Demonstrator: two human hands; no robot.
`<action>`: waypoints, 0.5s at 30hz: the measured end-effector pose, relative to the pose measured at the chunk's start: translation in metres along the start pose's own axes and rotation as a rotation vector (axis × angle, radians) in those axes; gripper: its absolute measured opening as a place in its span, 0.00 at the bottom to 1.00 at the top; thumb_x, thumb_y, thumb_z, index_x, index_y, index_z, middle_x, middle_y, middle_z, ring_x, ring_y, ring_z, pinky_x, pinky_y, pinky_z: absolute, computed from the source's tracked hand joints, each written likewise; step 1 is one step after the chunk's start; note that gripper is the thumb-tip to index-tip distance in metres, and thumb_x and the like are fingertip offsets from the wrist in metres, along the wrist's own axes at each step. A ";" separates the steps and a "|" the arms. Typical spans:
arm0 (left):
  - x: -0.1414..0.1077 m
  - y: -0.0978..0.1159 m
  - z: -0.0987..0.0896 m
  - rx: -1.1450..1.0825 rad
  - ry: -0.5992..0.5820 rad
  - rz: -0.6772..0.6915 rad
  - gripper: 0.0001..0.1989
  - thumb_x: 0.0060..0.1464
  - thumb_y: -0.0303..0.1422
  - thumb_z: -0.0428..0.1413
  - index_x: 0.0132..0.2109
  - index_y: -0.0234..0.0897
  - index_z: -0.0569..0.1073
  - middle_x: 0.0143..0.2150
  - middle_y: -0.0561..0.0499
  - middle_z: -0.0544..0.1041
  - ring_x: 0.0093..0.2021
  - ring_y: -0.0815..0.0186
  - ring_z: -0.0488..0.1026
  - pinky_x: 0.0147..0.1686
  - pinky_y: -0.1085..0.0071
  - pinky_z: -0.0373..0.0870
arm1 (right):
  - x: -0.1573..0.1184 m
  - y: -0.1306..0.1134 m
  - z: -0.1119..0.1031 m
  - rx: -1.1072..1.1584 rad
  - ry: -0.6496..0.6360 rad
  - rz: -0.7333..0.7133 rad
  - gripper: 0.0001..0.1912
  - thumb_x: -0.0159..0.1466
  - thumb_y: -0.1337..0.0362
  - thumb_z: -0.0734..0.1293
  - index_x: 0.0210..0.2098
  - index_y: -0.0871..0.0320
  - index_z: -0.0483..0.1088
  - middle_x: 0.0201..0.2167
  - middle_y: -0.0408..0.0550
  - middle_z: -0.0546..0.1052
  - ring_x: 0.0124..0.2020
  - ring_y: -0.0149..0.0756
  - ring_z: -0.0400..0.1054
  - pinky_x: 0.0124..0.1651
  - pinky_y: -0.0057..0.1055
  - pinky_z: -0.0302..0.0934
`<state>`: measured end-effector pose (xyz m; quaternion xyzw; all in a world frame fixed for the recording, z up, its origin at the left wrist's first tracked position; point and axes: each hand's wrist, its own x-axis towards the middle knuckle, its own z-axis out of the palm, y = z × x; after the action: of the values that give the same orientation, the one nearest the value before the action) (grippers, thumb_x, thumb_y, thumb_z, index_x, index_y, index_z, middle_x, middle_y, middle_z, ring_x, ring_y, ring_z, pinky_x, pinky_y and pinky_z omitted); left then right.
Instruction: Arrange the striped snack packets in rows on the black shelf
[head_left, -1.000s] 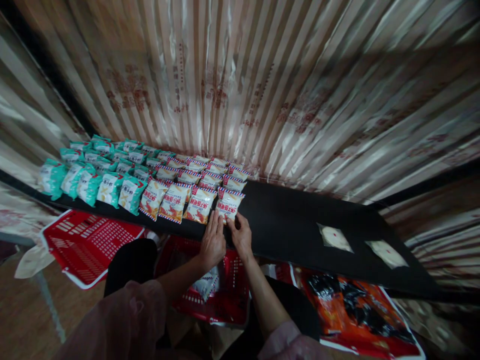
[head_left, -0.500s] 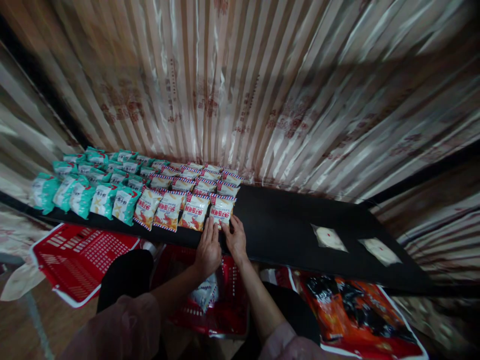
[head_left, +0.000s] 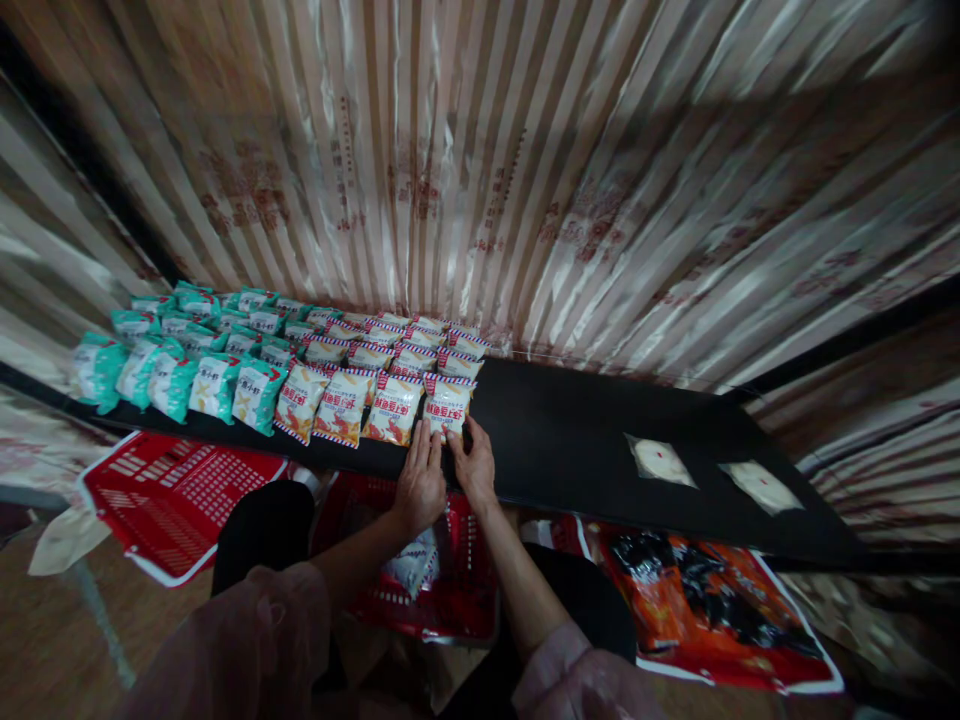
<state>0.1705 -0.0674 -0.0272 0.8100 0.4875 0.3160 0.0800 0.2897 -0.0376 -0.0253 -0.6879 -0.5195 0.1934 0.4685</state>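
At the right end of the front row, a white and orange snack bag (head_left: 448,402) leans upright on the black shelf (head_left: 555,430). My left hand (head_left: 420,478) lies with straight fingers against the bag's lower front. My right hand (head_left: 475,465) has its thumb at the bag's lower front and its fingers along the right edge, pinching that corner. Matching snack bags (head_left: 391,408) stand in rows to the left and behind. Farther left are rows of teal snack bags (head_left: 214,386).
Two flat clear packets with round pale contents (head_left: 664,462) lie at the shelf's right. Below are a red basket (head_left: 187,490) at left, another red basket (head_left: 472,590) holding bags between my knees, and orange and black packages (head_left: 705,590) at right. A striped plastic sheet (head_left: 465,180) hangs behind.
The view has shifted slightly, so the shelf sits a little higher in the picture. Both hands stay at the same end bag, which looks barely moved.
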 end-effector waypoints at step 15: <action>-0.096 0.003 -0.008 -0.272 -0.276 0.038 0.17 0.53 0.23 0.41 0.45 0.31 0.71 0.45 0.41 0.72 0.48 0.61 0.68 0.51 0.61 0.67 | -0.110 -0.013 -0.010 0.295 0.103 0.191 0.19 0.62 0.52 0.57 0.40 0.58 0.70 0.31 0.48 0.76 0.34 0.36 0.70 0.41 0.32 0.62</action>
<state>0.1370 -0.1505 -0.0613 0.8365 0.4092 0.2661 0.2488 0.2482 -0.1402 -0.0333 -0.6670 -0.3932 0.2758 0.5697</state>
